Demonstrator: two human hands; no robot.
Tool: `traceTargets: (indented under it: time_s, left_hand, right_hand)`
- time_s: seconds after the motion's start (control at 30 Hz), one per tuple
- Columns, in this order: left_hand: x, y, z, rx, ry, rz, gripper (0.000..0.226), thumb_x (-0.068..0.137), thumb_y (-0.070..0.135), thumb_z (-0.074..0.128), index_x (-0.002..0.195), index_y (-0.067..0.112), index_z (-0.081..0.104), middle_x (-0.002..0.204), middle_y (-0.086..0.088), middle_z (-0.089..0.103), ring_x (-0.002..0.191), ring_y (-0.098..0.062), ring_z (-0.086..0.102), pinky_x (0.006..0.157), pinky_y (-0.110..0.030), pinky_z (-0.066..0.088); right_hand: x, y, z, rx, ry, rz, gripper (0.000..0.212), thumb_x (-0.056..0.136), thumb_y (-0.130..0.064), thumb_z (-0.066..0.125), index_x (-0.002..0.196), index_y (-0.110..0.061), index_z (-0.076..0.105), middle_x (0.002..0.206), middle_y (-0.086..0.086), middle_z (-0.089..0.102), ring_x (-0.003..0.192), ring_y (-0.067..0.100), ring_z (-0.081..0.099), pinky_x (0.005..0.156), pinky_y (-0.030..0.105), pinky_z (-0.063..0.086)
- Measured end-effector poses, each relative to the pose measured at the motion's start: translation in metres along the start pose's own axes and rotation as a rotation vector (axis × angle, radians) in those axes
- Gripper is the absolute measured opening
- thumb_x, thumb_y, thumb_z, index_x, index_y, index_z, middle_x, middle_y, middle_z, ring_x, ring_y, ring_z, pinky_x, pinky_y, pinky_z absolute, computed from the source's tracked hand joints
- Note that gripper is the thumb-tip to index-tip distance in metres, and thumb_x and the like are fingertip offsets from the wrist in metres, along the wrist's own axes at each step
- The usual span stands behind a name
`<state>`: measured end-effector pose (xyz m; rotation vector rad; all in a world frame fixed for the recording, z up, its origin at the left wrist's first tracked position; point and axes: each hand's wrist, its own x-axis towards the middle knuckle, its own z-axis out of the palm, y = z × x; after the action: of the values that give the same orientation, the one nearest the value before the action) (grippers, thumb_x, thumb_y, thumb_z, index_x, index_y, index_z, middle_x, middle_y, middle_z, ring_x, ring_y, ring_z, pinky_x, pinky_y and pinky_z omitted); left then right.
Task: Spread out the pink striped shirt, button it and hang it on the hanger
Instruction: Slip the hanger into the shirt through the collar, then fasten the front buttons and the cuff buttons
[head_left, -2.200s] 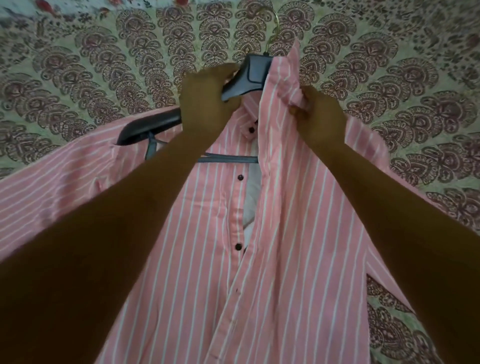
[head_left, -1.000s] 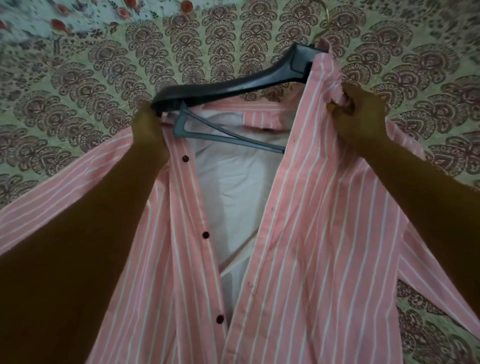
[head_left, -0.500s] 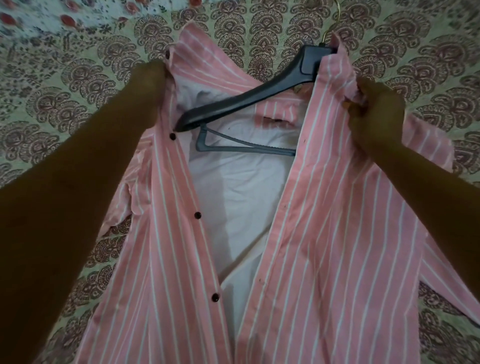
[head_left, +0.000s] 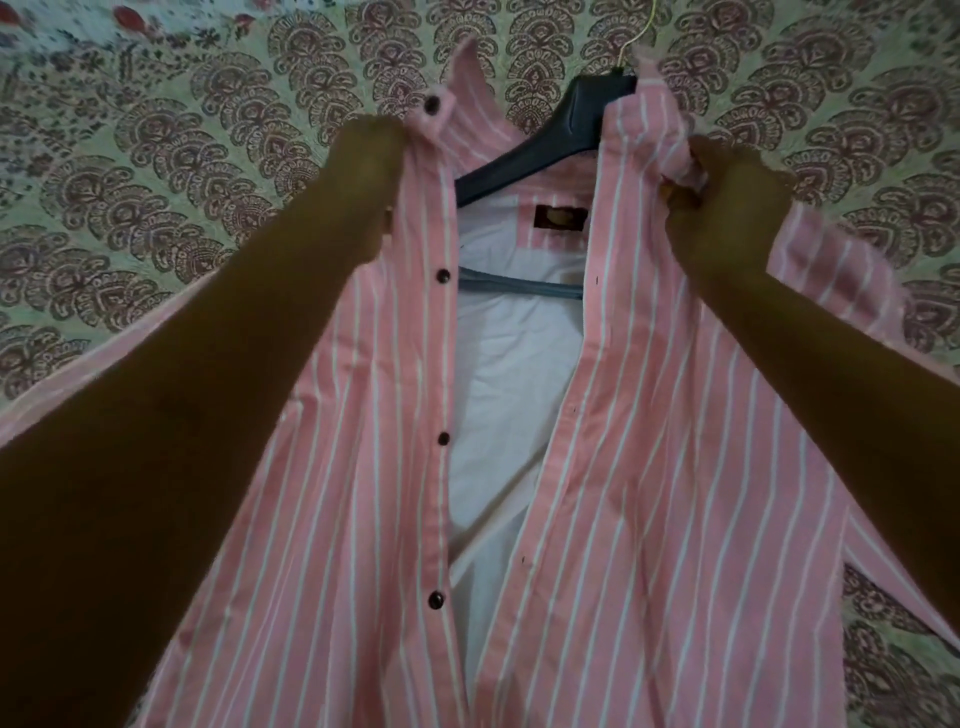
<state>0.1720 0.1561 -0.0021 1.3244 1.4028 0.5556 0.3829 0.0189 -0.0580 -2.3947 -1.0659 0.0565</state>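
The pink striped shirt (head_left: 649, 493) lies front up on the bed, unbuttoned, its white inside showing down the middle. A dark hanger (head_left: 550, 140) sits inside the neck, with its left arm partly showing, its grey bar across the opening and its thin hook pointing away. My left hand (head_left: 363, 182) grips the left front edge just below the collar, by the dark buttons. My right hand (head_left: 727, 192) pinches the right collar and front edge over the hanger's right arm, which is hidden under cloth.
A bedspread (head_left: 182, 171) with a dark paisley print on pale green covers the whole surface under the shirt. The shirt's sleeves spread out to both sides, beneath my forearms.
My left hand has pulled the left front and collar up over the hanger's left arm, covering most of it. The shirt's neck label has come into sight. My right hand keeps its hold.
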Motion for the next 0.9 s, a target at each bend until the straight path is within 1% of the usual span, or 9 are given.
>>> traceTargets:
  time_s: [0.23,0.33,0.4,0.47,0.53,0.6,0.7,0.8,0.9]
  left_hand:
    - [-0.010,0.000,0.037,-0.066,-0.139,-0.015,0.018,0.078,0.003,0.048,0.065,0.015,0.044,0.078,-0.009,0.039,0.062,-0.016,0.039,0.057,-0.022,0.031]
    - [-0.009,-0.002,0.046,-0.004,-0.154,0.024,0.014,0.084,0.017,0.045,0.070,0.016,0.044,0.075,-0.007,0.049,0.061,-0.016,0.047,0.055,-0.020,0.042]
    - [-0.004,-0.008,0.051,0.018,-0.131,0.060,0.011,0.076,0.021,0.046,0.082,0.013,0.048,0.084,-0.013,0.053,0.073,-0.020,0.051,0.066,-0.029,0.044]
    - [0.000,-0.016,0.052,0.124,-0.071,0.117,0.008,0.085,0.014,0.042,0.092,0.013,0.046,0.092,-0.012,0.057,0.081,-0.023,0.052,0.072,-0.030,0.044]
    - [0.003,-0.028,0.052,0.246,-0.007,0.208,0.011,0.089,0.005,0.039,0.087,0.014,0.044,0.102,-0.008,0.061,0.084,-0.019,0.052,0.068,-0.025,0.043]
    - [0.002,-0.039,0.051,0.353,-0.007,0.294,0.015,0.087,0.001,0.045,0.090,0.013,0.051,0.116,-0.010,0.059,0.100,-0.022,0.053,0.083,-0.028,0.045]
    - [-0.013,-0.058,0.040,0.542,-0.019,0.388,0.038,0.083,0.002,0.053,0.121,0.006,0.051,0.130,-0.016,0.046,0.118,-0.024,0.045,0.095,-0.020,0.029]
    - [-0.055,-0.078,0.024,0.547,-0.023,0.499,0.043,0.077,-0.002,0.054,0.120,0.002,0.052,0.127,-0.018,0.050,0.116,-0.029,0.048,0.089,-0.014,0.027]
    - [-0.107,-0.108,0.013,0.546,-0.078,0.527,0.043,0.073,0.010,0.044,0.113,0.003,0.057,0.119,-0.019,0.055,0.109,-0.031,0.054,0.092,-0.017,0.030]
  right_hand:
    - [-0.006,-0.035,0.012,0.059,-0.104,-0.022,0.036,0.085,-0.018,0.053,0.121,-0.017,0.059,0.113,0.015,0.065,0.109,0.037,0.056,0.092,0.040,0.044]
    - [-0.009,-0.045,0.024,0.082,-0.137,-0.036,0.033,0.084,-0.014,0.053,0.115,-0.014,0.062,0.111,0.017,0.066,0.108,0.038,0.056,0.095,0.042,0.043]
    - [-0.008,-0.048,0.030,0.027,-0.145,-0.056,0.032,0.085,-0.014,0.050,0.115,-0.014,0.061,0.111,0.016,0.065,0.109,0.037,0.055,0.096,0.040,0.041]
    - [-0.005,-0.047,0.035,-0.029,-0.151,-0.069,0.031,0.086,-0.016,0.049,0.115,-0.014,0.059,0.112,0.017,0.064,0.109,0.036,0.055,0.096,0.039,0.038]
    - [-0.004,-0.044,0.040,-0.061,-0.156,-0.069,0.033,0.087,-0.019,0.049,0.118,-0.012,0.057,0.112,0.018,0.063,0.108,0.036,0.056,0.098,0.038,0.036]
    - [-0.010,-0.041,0.042,-0.072,-0.151,-0.102,0.041,0.083,-0.024,0.044,0.120,-0.012,0.055,0.113,0.019,0.063,0.107,0.035,0.056,0.099,0.038,0.034]
    - [-0.038,-0.036,0.038,-0.007,-0.137,-0.205,0.055,0.070,-0.023,0.040,0.122,-0.010,0.054,0.121,0.018,0.057,0.114,0.035,0.051,0.104,0.041,0.032]
    - [-0.086,-0.029,0.030,0.062,-0.144,-0.253,0.052,0.071,-0.016,0.048,0.121,-0.004,0.055,0.126,0.021,0.054,0.117,0.037,0.049,0.104,0.048,0.033]
    - [-0.144,-0.025,0.022,0.063,-0.203,-0.276,0.049,0.078,-0.019,0.050,0.124,-0.003,0.053,0.129,0.021,0.053,0.120,0.037,0.048,0.107,0.049,0.031]
